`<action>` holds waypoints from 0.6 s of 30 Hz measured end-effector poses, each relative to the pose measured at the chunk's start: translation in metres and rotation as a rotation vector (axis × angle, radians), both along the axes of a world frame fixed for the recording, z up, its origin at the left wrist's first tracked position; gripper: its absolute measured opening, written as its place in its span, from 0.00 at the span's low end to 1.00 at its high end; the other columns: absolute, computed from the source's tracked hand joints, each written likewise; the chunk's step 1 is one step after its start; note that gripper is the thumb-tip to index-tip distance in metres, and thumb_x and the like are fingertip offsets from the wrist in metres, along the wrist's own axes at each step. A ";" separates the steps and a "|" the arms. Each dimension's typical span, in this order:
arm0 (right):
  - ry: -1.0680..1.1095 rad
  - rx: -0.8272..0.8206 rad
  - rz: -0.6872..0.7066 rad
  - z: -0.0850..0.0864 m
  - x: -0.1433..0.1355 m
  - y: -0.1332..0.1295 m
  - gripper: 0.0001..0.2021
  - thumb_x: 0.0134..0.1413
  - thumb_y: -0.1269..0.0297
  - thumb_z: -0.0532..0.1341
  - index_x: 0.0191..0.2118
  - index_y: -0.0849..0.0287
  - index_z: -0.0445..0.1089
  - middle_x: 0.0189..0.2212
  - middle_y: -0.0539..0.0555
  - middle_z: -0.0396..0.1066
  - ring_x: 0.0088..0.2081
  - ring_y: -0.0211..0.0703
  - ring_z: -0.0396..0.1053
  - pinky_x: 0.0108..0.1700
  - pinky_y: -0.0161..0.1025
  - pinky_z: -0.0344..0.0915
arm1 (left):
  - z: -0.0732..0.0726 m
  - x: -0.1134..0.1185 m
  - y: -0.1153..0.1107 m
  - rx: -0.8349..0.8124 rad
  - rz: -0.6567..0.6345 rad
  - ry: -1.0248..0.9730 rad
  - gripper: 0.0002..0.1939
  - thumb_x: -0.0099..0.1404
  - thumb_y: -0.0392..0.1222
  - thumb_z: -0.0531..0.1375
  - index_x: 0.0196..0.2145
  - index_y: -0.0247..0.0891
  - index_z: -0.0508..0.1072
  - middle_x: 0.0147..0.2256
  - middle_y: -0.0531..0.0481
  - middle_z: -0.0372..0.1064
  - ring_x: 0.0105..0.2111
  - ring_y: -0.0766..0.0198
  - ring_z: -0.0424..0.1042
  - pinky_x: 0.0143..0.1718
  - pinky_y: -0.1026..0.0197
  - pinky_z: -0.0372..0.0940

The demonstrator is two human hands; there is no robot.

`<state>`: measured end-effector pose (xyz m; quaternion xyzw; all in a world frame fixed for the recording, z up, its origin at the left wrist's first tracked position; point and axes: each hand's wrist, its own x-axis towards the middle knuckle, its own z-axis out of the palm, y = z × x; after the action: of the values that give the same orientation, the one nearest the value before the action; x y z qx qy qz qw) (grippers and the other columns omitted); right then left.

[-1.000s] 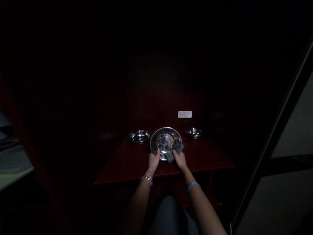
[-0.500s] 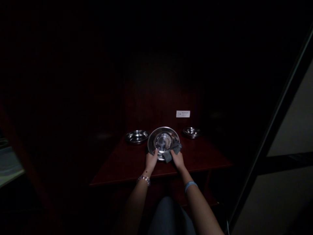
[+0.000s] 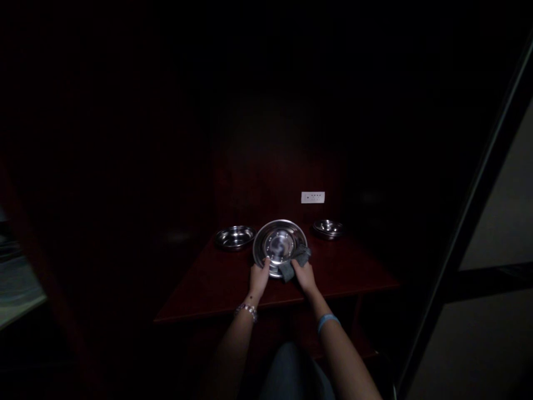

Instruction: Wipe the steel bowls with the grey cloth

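A round stainless steel dish [image 3: 278, 244] is held tilted up above the desk, its inner side facing me. My left hand [image 3: 260, 276] grips its lower left rim, thumb on the inside and the other fingers hidden behind. At the lower right rim, my right hand [image 3: 303, 273] is closed on a grey cloth [image 3: 287, 270], which it presses against the dish. Part of the cloth folds over the rim beside my thumb.
On the dark red desk [image 3: 200, 294], more steel dishes [image 3: 235, 237] stand at the left and a stack of smaller steel bowls [image 3: 328, 229] at the right. A white socket panel [image 3: 312, 197] is on the back wall. The surroundings are very dark.
The whole scene sits slightly lower in view. Both hands keep their hold on the dish and the cloth, with hardly any other visible movement.
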<state>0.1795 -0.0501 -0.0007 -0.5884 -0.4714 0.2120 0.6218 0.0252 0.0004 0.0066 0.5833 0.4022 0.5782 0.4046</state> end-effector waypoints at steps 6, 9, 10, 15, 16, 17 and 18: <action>-0.005 -0.014 -0.015 0.000 0.001 0.000 0.17 0.52 0.55 0.56 0.41 0.61 0.73 0.42 0.58 0.77 0.45 0.48 0.74 0.48 0.39 0.67 | -0.004 0.001 0.002 0.009 0.006 0.025 0.17 0.62 0.45 0.58 0.44 0.32 0.76 0.44 0.39 0.76 0.47 0.53 0.74 0.51 0.53 0.66; -0.025 -0.027 -0.017 0.002 0.001 -0.003 0.16 0.53 0.55 0.56 0.39 0.61 0.73 0.41 0.59 0.77 0.44 0.49 0.74 0.48 0.40 0.67 | -0.004 0.001 0.002 0.017 0.024 0.048 0.16 0.62 0.44 0.58 0.42 0.31 0.76 0.43 0.40 0.77 0.45 0.54 0.75 0.49 0.55 0.67; -0.031 -0.032 -0.017 0.003 0.001 -0.003 0.16 0.53 0.55 0.56 0.39 0.62 0.73 0.40 0.60 0.77 0.44 0.49 0.74 0.47 0.40 0.67 | -0.004 0.001 0.001 0.019 0.032 0.058 0.15 0.62 0.44 0.58 0.41 0.32 0.76 0.42 0.40 0.77 0.45 0.54 0.75 0.49 0.56 0.67; -0.022 -0.035 -0.013 0.002 0.002 -0.004 0.18 0.54 0.55 0.56 0.41 0.62 0.73 0.42 0.60 0.77 0.45 0.49 0.74 0.49 0.40 0.66 | -0.002 0.001 -0.001 0.010 0.039 0.100 0.15 0.62 0.42 0.57 0.41 0.31 0.76 0.41 0.40 0.77 0.43 0.56 0.76 0.47 0.58 0.67; -0.020 -0.036 -0.013 0.002 0.002 -0.004 0.18 0.53 0.55 0.56 0.41 0.62 0.73 0.42 0.60 0.76 0.45 0.48 0.73 0.49 0.39 0.66 | -0.002 0.000 -0.001 0.016 0.035 0.104 0.15 0.62 0.42 0.57 0.41 0.30 0.76 0.42 0.40 0.77 0.44 0.56 0.76 0.47 0.58 0.67; -0.018 -0.038 -0.013 0.002 0.002 -0.004 0.18 0.53 0.55 0.56 0.42 0.62 0.73 0.42 0.60 0.76 0.45 0.48 0.73 0.49 0.39 0.66 | -0.002 0.000 -0.001 0.022 0.031 0.106 0.15 0.62 0.42 0.57 0.42 0.30 0.76 0.42 0.40 0.77 0.44 0.56 0.75 0.48 0.58 0.67; -0.016 -0.041 -0.015 0.002 0.002 -0.004 0.18 0.53 0.55 0.56 0.41 0.62 0.73 0.42 0.60 0.76 0.45 0.48 0.73 0.49 0.39 0.66 | -0.002 0.000 -0.001 0.024 0.029 0.106 0.15 0.62 0.41 0.57 0.42 0.30 0.76 0.43 0.40 0.77 0.44 0.56 0.75 0.48 0.58 0.67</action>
<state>0.1814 -0.0542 0.0013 -0.6061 -0.4676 0.2121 0.6075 0.0252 -0.0007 0.0042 0.6119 0.4244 0.5572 0.3674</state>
